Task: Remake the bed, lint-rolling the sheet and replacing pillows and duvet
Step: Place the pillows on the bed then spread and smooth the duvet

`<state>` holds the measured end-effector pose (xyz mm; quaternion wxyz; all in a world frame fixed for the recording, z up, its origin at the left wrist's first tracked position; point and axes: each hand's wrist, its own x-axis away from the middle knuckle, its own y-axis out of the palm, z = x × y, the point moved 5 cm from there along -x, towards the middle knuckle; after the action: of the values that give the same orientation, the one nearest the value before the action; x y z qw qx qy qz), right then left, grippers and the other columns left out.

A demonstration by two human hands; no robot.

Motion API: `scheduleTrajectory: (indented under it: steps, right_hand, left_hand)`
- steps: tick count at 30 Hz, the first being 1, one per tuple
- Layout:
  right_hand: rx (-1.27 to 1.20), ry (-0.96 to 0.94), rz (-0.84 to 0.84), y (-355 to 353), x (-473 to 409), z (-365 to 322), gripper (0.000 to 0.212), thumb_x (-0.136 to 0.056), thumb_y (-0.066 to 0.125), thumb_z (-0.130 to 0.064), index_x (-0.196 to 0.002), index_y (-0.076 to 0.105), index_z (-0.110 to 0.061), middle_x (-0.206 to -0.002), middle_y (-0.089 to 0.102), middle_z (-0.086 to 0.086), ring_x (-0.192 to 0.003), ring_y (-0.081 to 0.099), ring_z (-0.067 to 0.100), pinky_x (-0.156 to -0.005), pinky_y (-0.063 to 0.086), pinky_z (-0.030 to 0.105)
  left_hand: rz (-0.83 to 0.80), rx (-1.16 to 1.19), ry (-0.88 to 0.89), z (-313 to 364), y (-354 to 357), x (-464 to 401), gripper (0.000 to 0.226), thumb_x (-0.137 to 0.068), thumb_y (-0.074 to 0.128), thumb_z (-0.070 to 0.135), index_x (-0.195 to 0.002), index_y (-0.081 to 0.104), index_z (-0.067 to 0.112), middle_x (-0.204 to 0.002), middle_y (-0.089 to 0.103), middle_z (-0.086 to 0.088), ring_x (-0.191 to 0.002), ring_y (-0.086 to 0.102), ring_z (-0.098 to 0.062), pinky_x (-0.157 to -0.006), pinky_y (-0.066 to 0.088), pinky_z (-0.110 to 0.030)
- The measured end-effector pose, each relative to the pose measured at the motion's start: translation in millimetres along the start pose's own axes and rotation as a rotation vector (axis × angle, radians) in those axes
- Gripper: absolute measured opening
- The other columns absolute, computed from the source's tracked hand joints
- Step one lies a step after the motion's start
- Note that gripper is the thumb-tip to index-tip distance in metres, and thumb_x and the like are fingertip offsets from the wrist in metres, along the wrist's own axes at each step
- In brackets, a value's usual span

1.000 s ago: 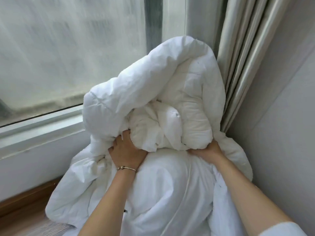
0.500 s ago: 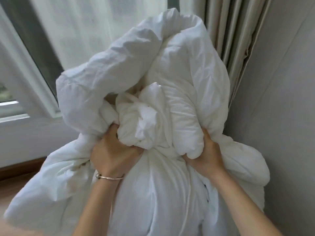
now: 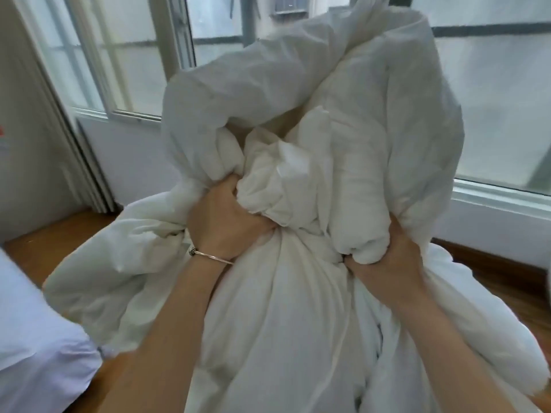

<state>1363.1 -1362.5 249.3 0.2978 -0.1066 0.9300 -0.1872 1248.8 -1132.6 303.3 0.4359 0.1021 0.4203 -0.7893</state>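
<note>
my left hand (image 3: 222, 225) and my right hand (image 3: 384, 260) both grip the bunched white duvet (image 3: 343, 144) with fingers curled tight into the cloth (a bracelet (image 3: 208, 255) is on my left wrist). the duvet is lifted before the window (image 3: 501, 99), above the wooden floor (image 3: 44, 248).

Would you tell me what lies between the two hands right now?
In the head view, bunched white duvet fills the stretch between the left hand and right hand; both grip it.
</note>
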Motion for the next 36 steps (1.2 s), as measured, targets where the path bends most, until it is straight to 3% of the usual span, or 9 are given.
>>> scheduleTrajectory:
  steps: [4,11,16,21,23,26,30,33,36]
  right_hand:
    - [-0.080,-0.054,-0.176,75.8,26.7,-72.4,0.046,-0.070,0.081,-0.024,-0.103,0.050,-0.028,-0.082,0.059,-0.021,-0.079,0.059,0.012,-0.065,0.042,0.026]
    - [-0.210,-0.193,-0.456,212.1,106.4,-233.6,0.034,-0.074,0.073,-0.029,-0.103,0.056,-0.024,-0.078,0.062,-0.014,-0.070,0.057,0.002,-0.053,0.038,0.020]
    - [-0.310,-0.314,-0.627,323.9,212.5,-374.2,0.032,-0.071,0.073,-0.025,-0.097,0.055,-0.020,-0.070,0.065,-0.005,-0.065,0.063,0.014,-0.053,0.046,0.028]
    - [-0.403,-0.415,-0.749,426.7,324.8,-520.5,0.024,-0.070,0.071,-0.023,-0.085,0.055,-0.014,-0.065,0.063,-0.002,-0.063,0.060,0.016,-0.051,0.039,0.026]
    - [-0.447,-0.450,-0.802,465.2,368.0,-576.3,0.030,-0.065,0.067,-0.032,-0.086,0.056,-0.013,-0.067,0.063,-0.002,-0.065,0.061,0.017,-0.053,0.039,0.026]
    - [-0.516,-0.480,-0.860,527.7,431.3,-659.5,0.044,-0.059,0.059,-0.038,-0.095,0.056,-0.013,-0.075,0.064,-0.003,-0.071,0.059,0.021,-0.060,0.038,0.028]
    - [-0.559,-0.506,-0.976,618.9,509.6,-754.6,0.044,-0.056,0.059,-0.037,-0.094,0.055,-0.016,-0.078,0.062,-0.004,-0.074,0.059,0.019,-0.056,0.036,0.026]
    - [-0.608,-0.529,-1.026,691.4,556.7,-816.6,0.044,-0.059,0.064,-0.035,-0.098,0.056,-0.017,-0.080,0.061,-0.006,-0.078,0.059,0.021,-0.063,0.038,0.028]
    - [-0.639,-0.553,-1.055,763.6,594.4,-880.9,0.045,-0.055,0.062,-0.035,-0.096,0.056,-0.018,-0.077,0.058,-0.011,-0.078,0.058,0.021,-0.060,0.036,0.026]
  left_hand:
    - [0.159,-0.020,-0.168,-63.2,-115.8,40.4,0.071,-0.032,0.062,0.077,-0.086,0.056,0.032,-0.094,0.071,0.006,-0.092,0.066,-0.023,-0.072,0.051,-0.033]
    - [0.394,-0.189,-0.280,-154.0,-329.7,120.7,0.077,-0.033,0.066,0.075,-0.094,0.061,0.028,-0.095,0.069,0.009,-0.090,0.066,-0.018,-0.077,0.054,-0.039]
    - [0.535,-0.289,-0.419,-234.4,-500.7,210.8,0.054,-0.046,0.083,0.060,-0.083,0.054,0.034,-0.077,0.058,0.020,-0.087,0.063,-0.015,-0.074,0.050,-0.030]
    - [0.644,-0.362,-0.537,-309.8,-669.1,294.6,0.056,-0.050,0.088,0.053,-0.093,0.055,0.037,-0.087,0.059,0.022,-0.096,0.063,-0.015,-0.079,0.050,-0.030]
    - [0.699,-0.387,-0.571,-336.6,-731.8,322.5,0.064,-0.051,0.088,0.054,-0.105,0.061,0.034,-0.099,0.062,0.020,-0.101,0.063,-0.014,-0.081,0.050,-0.030]
    - [0.762,-0.475,-0.635,-382.2,-821.0,354.9,0.069,-0.050,0.084,0.062,-0.108,0.063,0.032,-0.109,0.067,0.012,-0.101,0.064,-0.017,-0.078,0.050,-0.031]
    - [0.839,-0.563,-0.693,-454.4,-926.1,392.5,0.079,-0.046,0.084,0.063,-0.115,0.062,0.031,-0.108,0.068,0.011,-0.100,0.065,-0.018,-0.079,0.053,-0.034]
    - [0.866,-0.633,-0.745,-512.0,-1000.1,409.9,0.074,-0.047,0.085,0.062,-0.110,0.063,0.029,-0.103,0.068,0.010,-0.096,0.065,-0.020,-0.079,0.054,-0.037]
    - [0.894,-0.678,-0.769,-569.1,-1072.3,415.4,0.077,-0.047,0.085,0.061,-0.112,0.061,0.028,-0.106,0.068,0.009,-0.098,0.064,-0.021,-0.081,0.054,-0.038]
